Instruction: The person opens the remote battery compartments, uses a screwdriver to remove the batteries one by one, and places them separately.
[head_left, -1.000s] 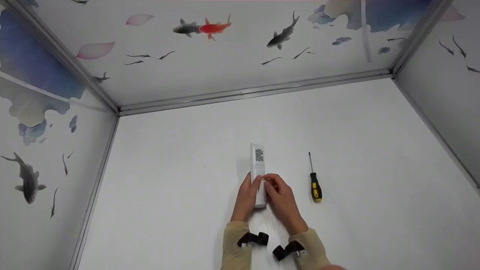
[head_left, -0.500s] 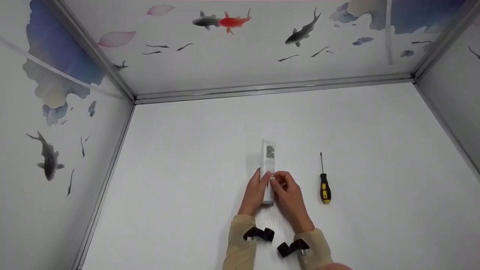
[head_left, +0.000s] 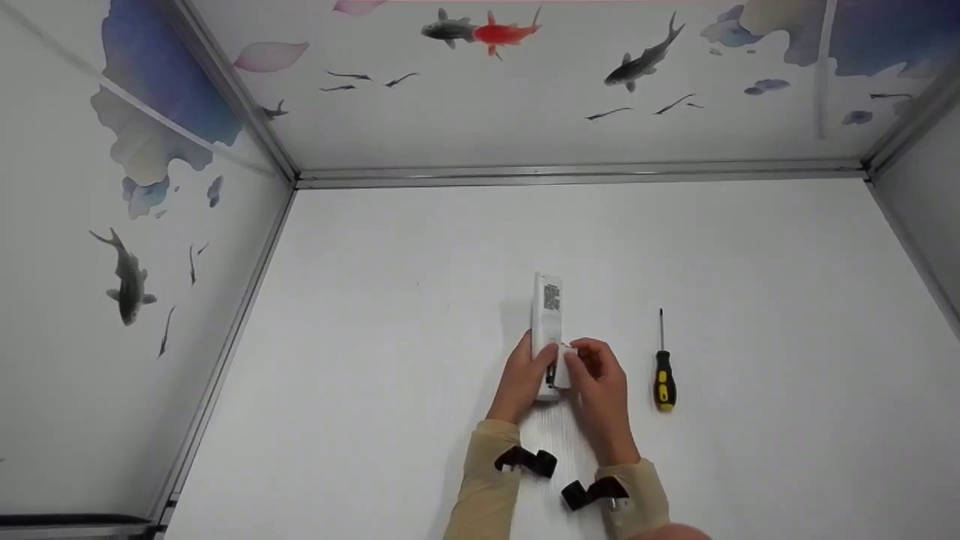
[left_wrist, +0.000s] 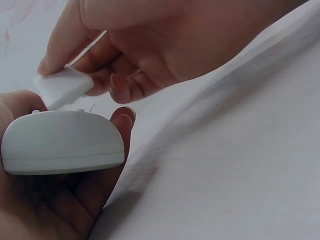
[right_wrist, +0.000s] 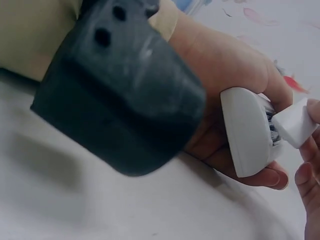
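A white remote control [head_left: 547, 319] with a printed code on its back is gripped by my left hand [head_left: 519, 384], thumb over the back and fingers around the far side. My right hand [head_left: 604, 390] pinches the white battery cover [head_left: 564, 373]. That cover [left_wrist: 64, 86] is tilted and raised above the remote's back in the left wrist view. Dark contents show in the uncovered battery compartment [right_wrist: 272, 128]; whether batteries lie inside I cannot tell. The remote's rounded end [left_wrist: 62, 142] faces the left wrist camera.
To the right of my right hand, a black and yellow screwdriver [head_left: 664, 381] lies on the white tabletop [head_left: 390, 345], its tip pointing away. White panels with painted fish [head_left: 645, 67] stand behind and on both sides, joined by grey metal rails [head_left: 536, 175].
My right hand has drawn the battery cover off to the right, and the dark compartment now shows. The left hand keeps holding the remote. The head view has shifted, so everything sits further right.
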